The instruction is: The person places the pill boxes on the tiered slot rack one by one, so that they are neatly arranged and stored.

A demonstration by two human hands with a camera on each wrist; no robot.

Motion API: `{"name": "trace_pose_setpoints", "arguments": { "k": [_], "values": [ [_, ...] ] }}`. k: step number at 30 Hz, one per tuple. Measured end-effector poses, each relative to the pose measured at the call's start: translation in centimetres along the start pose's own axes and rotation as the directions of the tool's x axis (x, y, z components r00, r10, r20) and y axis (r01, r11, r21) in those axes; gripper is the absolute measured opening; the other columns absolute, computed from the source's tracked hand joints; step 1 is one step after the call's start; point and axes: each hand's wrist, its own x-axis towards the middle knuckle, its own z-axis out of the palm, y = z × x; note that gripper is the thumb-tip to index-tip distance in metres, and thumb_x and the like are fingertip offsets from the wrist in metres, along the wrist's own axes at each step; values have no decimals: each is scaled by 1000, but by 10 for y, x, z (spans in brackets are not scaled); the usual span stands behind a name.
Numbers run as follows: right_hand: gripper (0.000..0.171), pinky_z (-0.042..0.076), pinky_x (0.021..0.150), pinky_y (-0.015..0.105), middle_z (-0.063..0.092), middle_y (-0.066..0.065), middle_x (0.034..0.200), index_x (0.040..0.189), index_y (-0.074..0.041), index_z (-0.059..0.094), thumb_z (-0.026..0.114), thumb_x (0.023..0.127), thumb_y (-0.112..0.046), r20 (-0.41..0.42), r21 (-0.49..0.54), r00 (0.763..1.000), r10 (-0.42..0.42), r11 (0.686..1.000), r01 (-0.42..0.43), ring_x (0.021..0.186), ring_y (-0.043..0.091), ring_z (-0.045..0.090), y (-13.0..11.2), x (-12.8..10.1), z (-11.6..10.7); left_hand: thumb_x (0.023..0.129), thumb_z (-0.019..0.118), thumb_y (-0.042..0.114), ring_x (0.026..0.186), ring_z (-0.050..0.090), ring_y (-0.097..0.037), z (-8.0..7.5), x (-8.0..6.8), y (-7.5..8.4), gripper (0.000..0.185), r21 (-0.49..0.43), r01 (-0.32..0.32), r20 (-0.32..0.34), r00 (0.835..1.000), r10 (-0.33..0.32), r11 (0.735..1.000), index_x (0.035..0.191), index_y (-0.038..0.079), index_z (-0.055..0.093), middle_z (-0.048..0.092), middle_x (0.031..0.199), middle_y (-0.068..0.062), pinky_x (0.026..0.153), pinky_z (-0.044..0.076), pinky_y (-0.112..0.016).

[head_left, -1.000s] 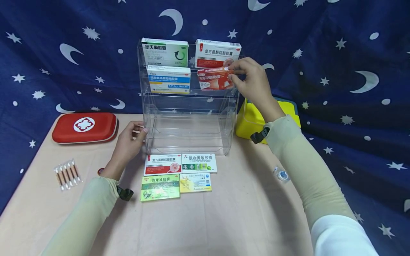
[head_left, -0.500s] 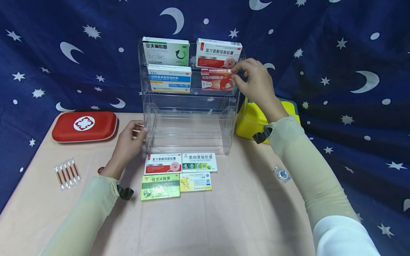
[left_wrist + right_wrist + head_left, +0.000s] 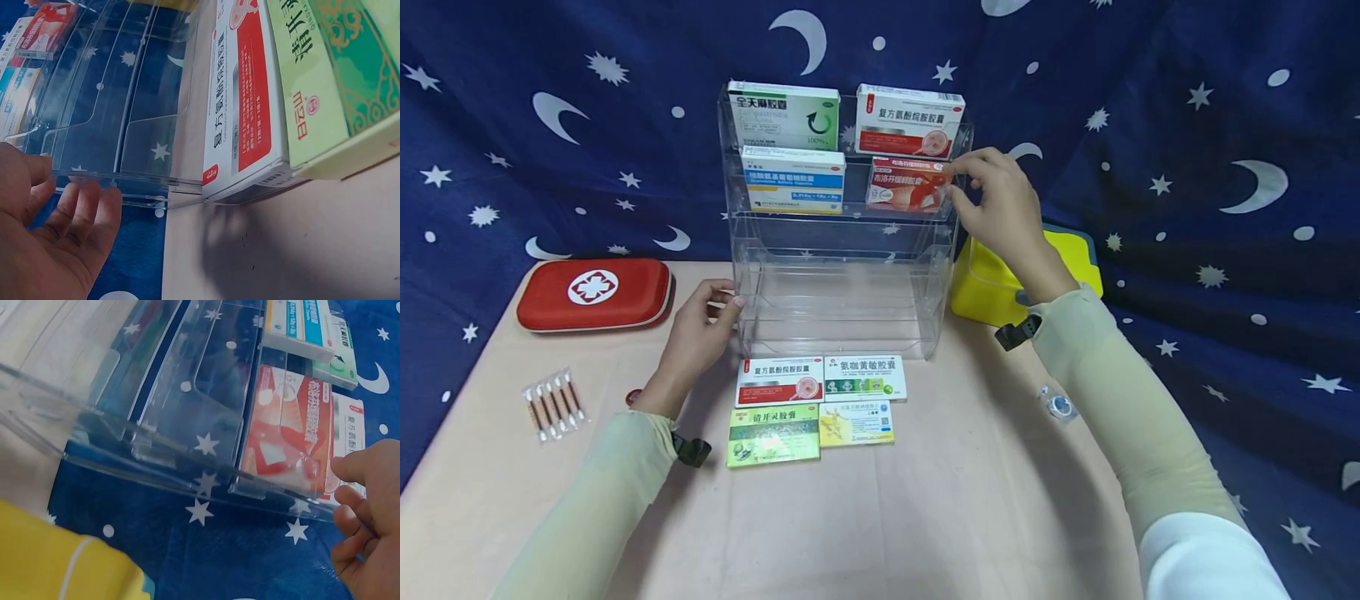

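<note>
A clear plastic tiered rack (image 3: 838, 287) stands on the table. My left hand (image 3: 700, 327) holds its left side edge, with the thumb and fingertips at the panel in the left wrist view. My right hand (image 3: 1003, 204) pinches the right end of a red medicine box (image 3: 904, 185) on the second tier; in the right wrist view the thumb (image 3: 359, 462) lies at that box's edge. Left of it sits a blue-and-white medicine box (image 3: 793, 182). The top tier bears a green-and-white box (image 3: 786, 118) and a red-and-white box (image 3: 910, 121).
Before the rack lie a red-and-white box (image 3: 779, 382), a white-and-green box (image 3: 865, 379), a green box (image 3: 773, 435) and a yellow-and-white box (image 3: 856, 423). A red first-aid case (image 3: 595, 295) and packed cotton swabs (image 3: 555, 405) are left; a yellow container (image 3: 985, 287) is right.
The red medicine box has shifted slightly right and settled straighter in its tier. My right hand has moved a little right and down with it; my left hand stays at the rack.
</note>
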Motion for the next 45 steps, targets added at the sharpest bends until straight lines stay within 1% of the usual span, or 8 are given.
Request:
{"name": "trace_pose_setpoints", "arguments": {
  "k": [8, 13, 16, 19, 24, 38, 42, 45],
  "values": [
    [25, 50, 80, 35, 65, 1, 121, 118, -11, 73, 70, 98, -25, -52, 182, 989, -138, 973, 145, 96, 20, 55, 2, -36, 19, 105, 58, 30, 95, 57, -27, 4, -1, -2, 41, -12, 7, 16, 1000, -7, 1000, 138, 6, 52, 58, 118, -16, 69, 58, -20],
    [21, 55, 82, 36, 66, 0, 119, 116, -10, 73, 69, 97, -19, 138, 262, 959, -247, 943, 205, 98, 18, 59, -2, -105, 55, 105, 57, 30, 95, 56, -26, 4, -2, -2, 41, -8, 5, 13, 1000, -5, 1000, 139, 7, 52, 58, 119, -15, 70, 59, -23],
    [21, 57, 86, 33, 64, -5, 119, 115, -14, 74, 69, 96, -22, 294, 247, 921, -254, 951, 184, 103, 14, 59, -6, -155, 80, 105, 57, 30, 96, 56, -26, 3, -2, -1, 41, -10, -3, 14, 1000, 3, 1000, 139, 6, 51, 58, 119, -15, 70, 59, -22],
    [22, 56, 79, 27, 62, -9, 115, 113, -16, 76, 72, 95, -27, 403, 239, 876, -266, 954, 180, 98, 9, 58, -12, -196, 101, 105, 57, 29, 95, 57, -26, 1, -2, -1, 41, -19, -17, 6, 1000, 17, 1000, 139, 5, 52, 58, 118, -17, 68, 58, -20],
    [26, 48, 62, 21, 59, -8, 113, 115, -19, 79, 75, 94, -34, 444, 219, 833, -331, 941, 258, 90, 6, 48, -20, -235, 122, 106, 58, 25, 93, 58, -25, 0, -2, -2, 39, -42, -36, 3, 999, 36, 998, 137, 3, 52, 59, 117, -19, 66, 57, -18],
    [27, 50, 71, 22, 56, -3, 120, 115, -21, 79, 80, 91, -32, 421, 287, 835, -355, 925, 248, 97, 8, 47, -14, -263, 124, 106, 56, 31, 96, 58, -26, 1, -2, -5, 43, -13, -9, 9, 1000, 9, 1000, 140, 6, 51, 58, 119, -17, 68, 59, -20],
    [31, 49, 64, 21, 56, -4, 120, 122, -18, 75, 77, 93, -30, 426, 326, 873, -238, 940, 98, 84, 8, 51, -12, -265, 125, 106, 57, 31, 96, 58, -26, 1, -1, -5, 43, -18, 2, 9, 1000, -2, 1000, 140, 6, 51, 58, 120, -16, 69, 59, -22],
    [36, 47, 58, 21, 58, -2, 114, 126, -15, 71, 77, 93, -26, 426, 374, 899, -104, 925, -70, 75, 12, 53, -10, -265, 129, 105, 57, 32, 96, 57, -25, 0, -1, -4, 43, -32, 12, 10, 1000, -12, 999, 139, 6, 52, 58, 120, -15, 69, 59, -22]
  ]
}}
